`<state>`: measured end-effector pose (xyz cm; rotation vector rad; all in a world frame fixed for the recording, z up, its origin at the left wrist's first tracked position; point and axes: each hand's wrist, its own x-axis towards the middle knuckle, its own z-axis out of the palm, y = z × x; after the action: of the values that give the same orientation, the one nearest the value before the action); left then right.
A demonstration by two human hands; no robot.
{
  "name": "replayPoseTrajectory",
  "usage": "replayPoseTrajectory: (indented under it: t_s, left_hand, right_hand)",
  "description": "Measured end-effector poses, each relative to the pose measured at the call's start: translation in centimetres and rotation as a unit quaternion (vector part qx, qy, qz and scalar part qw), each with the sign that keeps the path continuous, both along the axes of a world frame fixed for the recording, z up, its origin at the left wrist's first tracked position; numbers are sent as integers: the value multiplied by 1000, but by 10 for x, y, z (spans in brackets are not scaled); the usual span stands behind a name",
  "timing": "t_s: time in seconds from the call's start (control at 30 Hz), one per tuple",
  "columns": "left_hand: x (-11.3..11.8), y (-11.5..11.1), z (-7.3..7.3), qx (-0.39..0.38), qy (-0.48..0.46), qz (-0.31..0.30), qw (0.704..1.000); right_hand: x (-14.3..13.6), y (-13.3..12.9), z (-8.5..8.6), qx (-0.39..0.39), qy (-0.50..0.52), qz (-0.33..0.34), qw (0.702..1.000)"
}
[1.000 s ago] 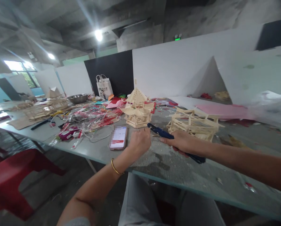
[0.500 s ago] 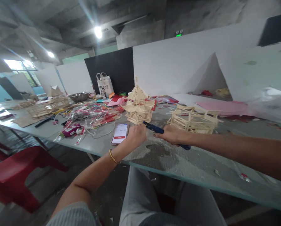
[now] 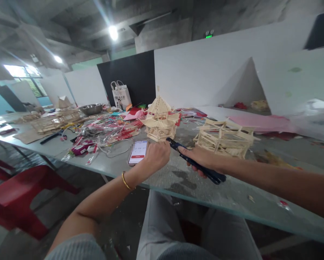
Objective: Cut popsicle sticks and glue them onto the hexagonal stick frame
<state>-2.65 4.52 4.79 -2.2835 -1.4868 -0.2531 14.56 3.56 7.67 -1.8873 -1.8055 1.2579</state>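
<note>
My left hand (image 3: 158,156) is closed, its fingertips turned away from view, so whatever they pinch is hidden. Right beside its knuckles is the dark jaw end of a pair of dark blue pliers (image 3: 214,176). My right hand (image 3: 198,159) wraps round the handles, thumb on top, with the tool slanting down to the right. Just beyond my hands stands a small wooden-stick pavilion model (image 3: 160,121) with a pointed roof. To the right is an open stick frame (image 3: 223,139), roofless. A phone (image 3: 138,152) with a lit screen lies by my left wrist.
Plastic-wrapped red sticks and packets (image 3: 110,131) clutter the table's left side. Farther back are a metal bowl (image 3: 90,109) and a white tote bag (image 3: 121,96). The table edge (image 3: 205,205) runs before my lap; a red stool (image 3: 21,198) stands at left.
My right hand has turned the pliers, so their handle end sits lower and slightly farther right. My left hand stays nearly in place by the jaws. The view has shifted slightly.
</note>
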Motion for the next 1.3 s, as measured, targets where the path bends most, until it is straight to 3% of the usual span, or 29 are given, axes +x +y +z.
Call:
replayPoseTrajectory:
  t_s: [0.1, 0.23, 0.33, 0.4, 0.47, 0.57, 0.67, 0.73, 0.8, 0.9, 0.97, 1.03, 1.13, 1.23, 1.3]
  left_hand:
    - [3, 7, -1, -27, -7, -21, 999]
    - [0, 20, 4, -116, -120, -22, 986]
    - [-5, 27, 9, -188, -190, -32, 963]
    - [-9, 27, 11, -291, -288, -42, 911]
    - [-12, 24, 11, -386, -423, -52, 818]
    - [-16, 18, 11, -439, -561, -89, 696]
    - [-18, 11, 14, -474, -620, -119, 615]
    - [-17, 5, 17, -466, -627, -129, 611]
    - [-15, -1, 19, -425, -612, -141, 652]
    - [-10, -11, 18, -338, -568, -144, 736]
    - [-6, -14, 16, -319, -558, -139, 753]
    - [-3, -15, 13, -341, -575, -136, 731]
    - [-2, -13, 6, -376, -622, -146, 671]
    - [-2, -11, 1, -411, -672, -171, 592]
    - [-2, -10, 0, -419, -689, -184, 562]
  right_hand:
    - [0, 6, -10, 59, -56, 32, 996]
    - [5, 19, -16, 164, -169, 99, 967]
    - [8, 19, -10, 134, -153, 100, 974]
    - [10, 15, -4, 123, -148, 117, 974]
    - [12, 9, 1, 144, -167, 133, 966]
    - [16, 3, 0, 116, -138, 114, 977]
    - [22, -1, -5, 72, -60, 89, 992]
    - [26, -4, -8, 84, -29, 101, 991]
    - [28, -9, -9, 87, 5, 120, 989]
    - [27, -16, -12, 94, 37, 126, 987]
    - [26, -20, -16, 108, 36, 114, 987]
    - [25, -23, -20, 109, 27, 101, 989]
    - [26, -24, -21, 130, -31, 110, 985]
    - [28, -23, -20, 237, -129, 106, 957]
    - [28, -22, -17, 291, -166, 106, 936]
